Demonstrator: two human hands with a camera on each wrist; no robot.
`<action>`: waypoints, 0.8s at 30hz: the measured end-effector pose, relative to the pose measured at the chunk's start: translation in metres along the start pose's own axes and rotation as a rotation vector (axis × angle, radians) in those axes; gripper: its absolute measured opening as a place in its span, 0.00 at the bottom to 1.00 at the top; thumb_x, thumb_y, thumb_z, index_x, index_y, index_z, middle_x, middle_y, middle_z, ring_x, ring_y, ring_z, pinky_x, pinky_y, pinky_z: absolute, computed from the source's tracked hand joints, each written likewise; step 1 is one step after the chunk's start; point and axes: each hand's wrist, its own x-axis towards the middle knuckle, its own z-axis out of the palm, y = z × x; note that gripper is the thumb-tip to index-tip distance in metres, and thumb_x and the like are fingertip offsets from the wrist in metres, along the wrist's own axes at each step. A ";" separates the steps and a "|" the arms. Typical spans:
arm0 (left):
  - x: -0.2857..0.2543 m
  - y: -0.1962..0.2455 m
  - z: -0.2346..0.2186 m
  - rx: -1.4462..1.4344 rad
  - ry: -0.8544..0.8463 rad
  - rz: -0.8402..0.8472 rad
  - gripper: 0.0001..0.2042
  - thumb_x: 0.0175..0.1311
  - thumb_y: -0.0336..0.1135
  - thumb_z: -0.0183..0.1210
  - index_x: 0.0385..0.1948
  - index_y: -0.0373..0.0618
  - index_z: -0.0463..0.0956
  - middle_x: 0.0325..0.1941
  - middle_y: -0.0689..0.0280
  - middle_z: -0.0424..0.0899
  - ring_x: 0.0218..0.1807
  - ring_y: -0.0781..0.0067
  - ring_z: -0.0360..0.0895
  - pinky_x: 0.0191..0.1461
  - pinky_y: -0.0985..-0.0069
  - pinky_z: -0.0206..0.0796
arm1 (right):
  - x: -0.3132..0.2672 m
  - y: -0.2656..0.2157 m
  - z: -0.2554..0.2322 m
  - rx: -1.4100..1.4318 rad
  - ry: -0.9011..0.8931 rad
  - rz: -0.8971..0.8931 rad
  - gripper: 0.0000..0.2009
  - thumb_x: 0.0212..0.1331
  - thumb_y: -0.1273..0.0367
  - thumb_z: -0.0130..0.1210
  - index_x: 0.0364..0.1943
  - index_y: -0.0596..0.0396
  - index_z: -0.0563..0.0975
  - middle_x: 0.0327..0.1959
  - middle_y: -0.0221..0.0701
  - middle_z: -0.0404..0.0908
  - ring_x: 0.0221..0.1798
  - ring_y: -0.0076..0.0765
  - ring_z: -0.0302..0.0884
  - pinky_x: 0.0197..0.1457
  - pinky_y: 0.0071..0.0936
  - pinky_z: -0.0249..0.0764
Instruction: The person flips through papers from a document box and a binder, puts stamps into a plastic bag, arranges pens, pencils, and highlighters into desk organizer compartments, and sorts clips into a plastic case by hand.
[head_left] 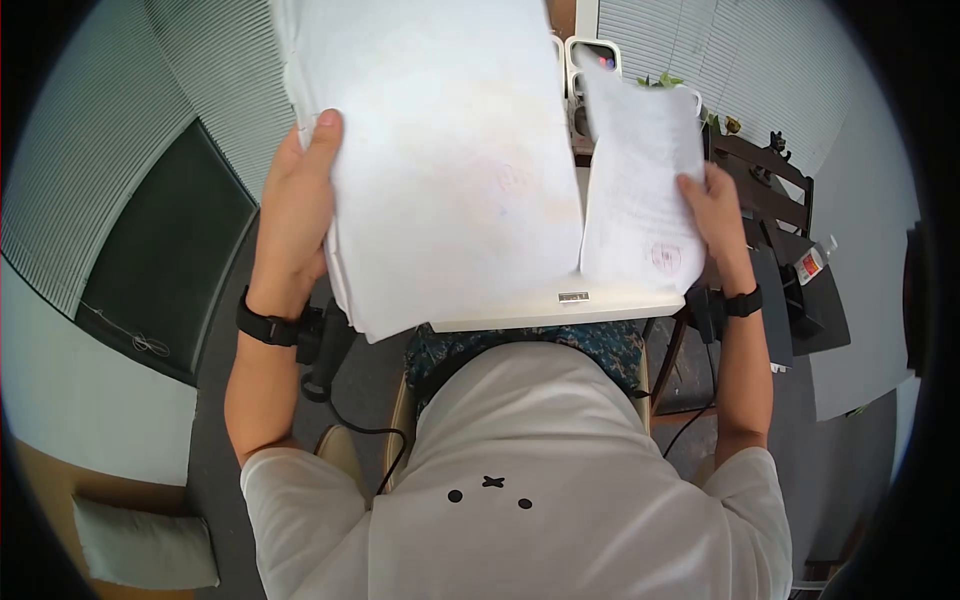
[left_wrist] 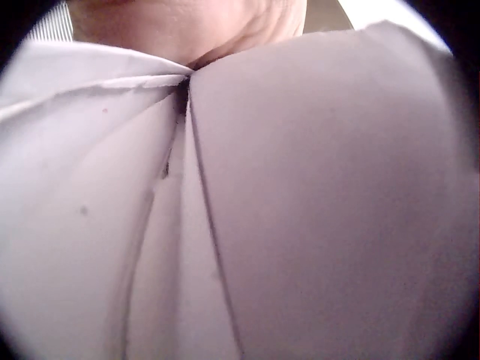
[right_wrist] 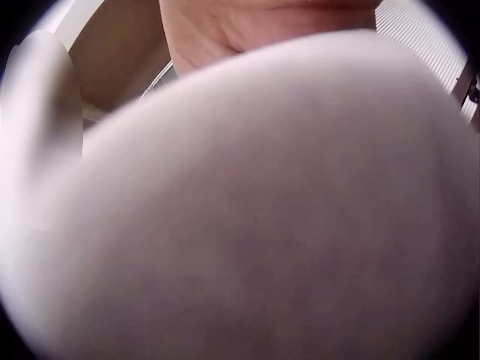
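Observation:
My left hand (head_left: 298,195) grips the left edge of a thick sheaf of white paper sheets (head_left: 450,180), its thumb on the face toward me. A faint reddish stamp mark shows on the front sheet. In the left wrist view the sheaf's sheets (left_wrist: 322,180) fan apart below the hand. My right hand (head_left: 715,210) pinches the right edge of a smaller white sheet (head_left: 645,190) with a round red stamp near its bottom; that sheet curves and is blurred. In the right wrist view this paper (right_wrist: 262,210) fills most of the frame, and the fingers are hidden behind it.
A white table (head_left: 560,315) with a small label on its front edge stands beneath the papers. White-framed items (head_left: 595,55) and a green plant (head_left: 662,80) are behind them. To the right are a dark wooden chair (head_left: 765,165) and a pump bottle (head_left: 815,260).

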 end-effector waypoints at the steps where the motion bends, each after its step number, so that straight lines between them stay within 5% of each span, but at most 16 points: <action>1: 0.003 0.002 -0.003 0.001 0.032 0.022 0.27 0.84 0.48 0.53 0.69 0.32 0.68 0.63 0.53 0.83 0.58 0.67 0.84 0.62 0.69 0.78 | -0.006 0.000 0.000 -0.200 -0.072 -0.046 0.15 0.69 0.71 0.60 0.52 0.72 0.81 0.42 0.43 0.89 0.39 0.30 0.86 0.46 0.30 0.80; 4: 0.004 0.015 -0.003 -0.084 0.095 0.017 0.27 0.82 0.47 0.57 0.69 0.32 0.69 0.61 0.53 0.84 0.57 0.67 0.84 0.61 0.69 0.78 | -0.011 0.003 0.004 -0.531 -0.171 -0.052 0.16 0.63 0.70 0.62 0.50 0.70 0.80 0.41 0.55 0.85 0.43 0.52 0.86 0.50 0.42 0.78; 10: 0.011 -0.009 0.005 -0.130 -0.091 -0.065 0.28 0.82 0.47 0.56 0.72 0.32 0.65 0.64 0.53 0.82 0.58 0.66 0.84 0.62 0.68 0.78 | -0.022 -0.014 0.008 -0.503 -0.252 -0.160 0.21 0.65 0.66 0.64 0.58 0.66 0.78 0.53 0.59 0.83 0.57 0.59 0.83 0.62 0.44 0.76; 13: 0.009 -0.022 0.023 -0.164 -0.179 -0.131 0.28 0.82 0.47 0.56 0.72 0.34 0.66 0.64 0.54 0.82 0.58 0.67 0.84 0.63 0.68 0.78 | -0.032 -0.055 0.004 -0.729 -0.111 -0.331 0.23 0.67 0.62 0.65 0.56 0.68 0.78 0.52 0.56 0.85 0.57 0.55 0.84 0.61 0.43 0.77; 15: 0.005 -0.026 0.038 -0.214 -0.241 -0.186 0.27 0.83 0.46 0.56 0.71 0.35 0.68 0.62 0.55 0.83 0.58 0.69 0.84 0.65 0.69 0.77 | -0.038 -0.095 0.012 -0.427 -0.232 -0.141 0.26 0.68 0.56 0.67 0.55 0.68 0.78 0.49 0.49 0.87 0.53 0.44 0.87 0.57 0.39 0.79; 16: 0.004 -0.027 0.044 -0.218 -0.250 -0.194 0.27 0.83 0.46 0.56 0.71 0.35 0.68 0.62 0.55 0.83 0.58 0.69 0.84 0.65 0.69 0.77 | -0.041 -0.097 0.018 -0.433 -0.228 -0.131 0.26 0.68 0.56 0.67 0.55 0.68 0.78 0.49 0.49 0.87 0.53 0.44 0.87 0.57 0.39 0.79; 18: 0.003 -0.031 0.054 -0.245 -0.277 -0.215 0.26 0.83 0.47 0.56 0.71 0.36 0.69 0.63 0.57 0.83 0.59 0.70 0.83 0.65 0.68 0.77 | -0.048 -0.097 0.029 -0.066 -0.469 -0.089 0.27 0.68 0.55 0.69 0.56 0.67 0.79 0.47 0.40 0.89 0.51 0.28 0.86 0.53 0.31 0.80; 19: 0.002 -0.033 0.057 -0.247 -0.282 -0.225 0.26 0.83 0.47 0.56 0.71 0.36 0.69 0.63 0.57 0.83 0.59 0.70 0.83 0.65 0.68 0.77 | -0.052 -0.095 0.039 0.074 -0.429 -0.095 0.23 0.67 0.61 0.71 0.56 0.65 0.80 0.46 0.35 0.90 0.46 0.20 0.86 0.46 0.24 0.80; 24: 0.002 -0.037 0.061 -0.159 -0.264 -0.208 0.29 0.82 0.52 0.56 0.71 0.38 0.70 0.63 0.59 0.83 0.58 0.71 0.84 0.62 0.69 0.78 | -0.051 -0.100 0.044 0.151 -0.326 -0.021 0.18 0.68 0.67 0.69 0.54 0.68 0.80 0.39 0.35 0.91 0.37 0.19 0.86 0.37 0.19 0.79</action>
